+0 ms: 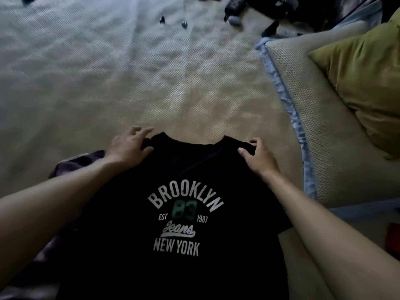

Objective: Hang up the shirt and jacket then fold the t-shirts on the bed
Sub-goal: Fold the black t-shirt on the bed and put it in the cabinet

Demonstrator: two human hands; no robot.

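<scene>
A black t-shirt (173, 178) with "BROOKLYN 83 NEW YORK" printed on its front is spread in front of me over the bed (108, 83), collar pointing away. My left hand (127, 146) pinches the shirt's left shoulder beside the collar. My right hand (258, 155) pinches the right shoulder between thumb and fingers. A purplish garment (65, 167) lies partly under the black t-shirt at the left, mostly hidden.
The bed has a beige textured cover. To the right lies a cream pillow (313, 126) with blue trim and an olive-green cushion (363, 83). Dark items (270, 9) and small dark objects (173, 21) sit at the far edge of the bed.
</scene>
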